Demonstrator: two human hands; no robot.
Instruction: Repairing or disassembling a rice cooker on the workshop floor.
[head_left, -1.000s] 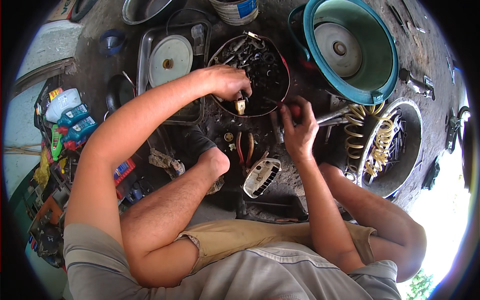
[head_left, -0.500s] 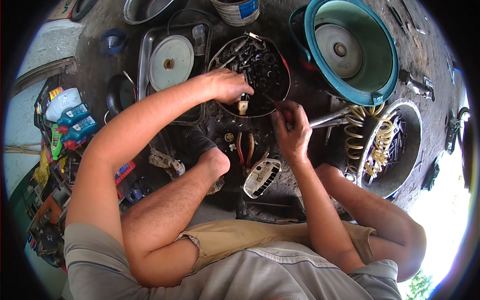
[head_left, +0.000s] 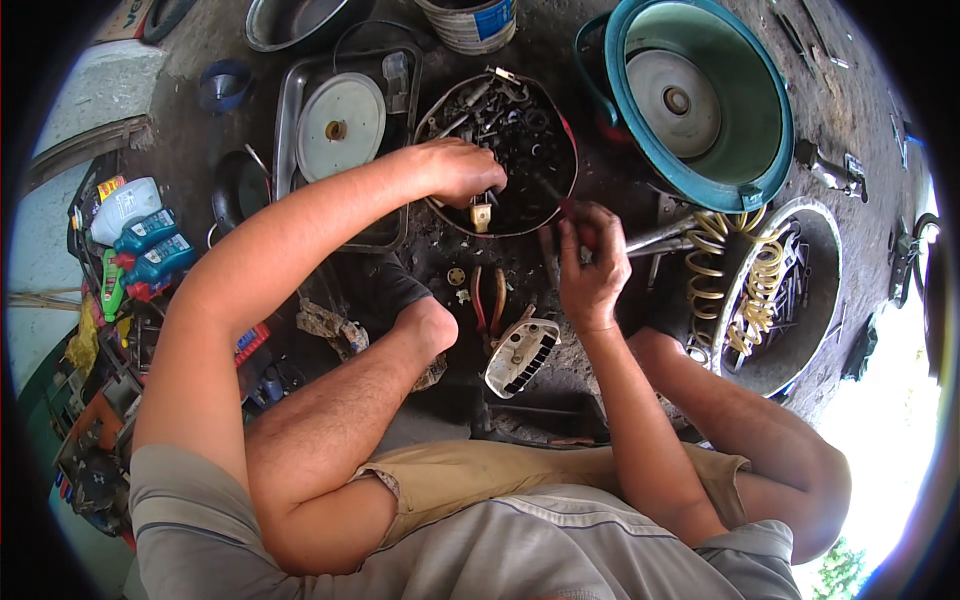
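A round tub [head_left: 574, 140] full of dark, greasy small metal parts stands in front of me. My left hand [head_left: 465, 172] is over its near left side, fingers curled closed; what they hold is hidden. Just below those fingers a small cream-coloured block [head_left: 481, 217] shows at the tub's near rim. To the right of it, my right hand [head_left: 597, 262] is closed round a screwdriver [head_left: 588, 237] with a red handle, its thin dark shaft pointing up and left over the parts. Red-handled pliers [head_left: 479, 303] and a pale finned cover [head_left: 522, 358] lie between my legs.
A metal tray [head_left: 287, 130] with a round pale disc [head_left: 340, 128] sits left of the tub. Teal bucket [head_left: 612, 85] at far right; coiled yellowish hose [head_left: 708, 258] beside a basin [head_left: 832, 290] of tools. Bottles [head_left: 150, 240] stand at left. A paint pail [head_left: 468, 28] is behind.
My right hand has shifted slightly down and right, drawing the screwdriver a little away from the parts. The left hand stays nearly in place.
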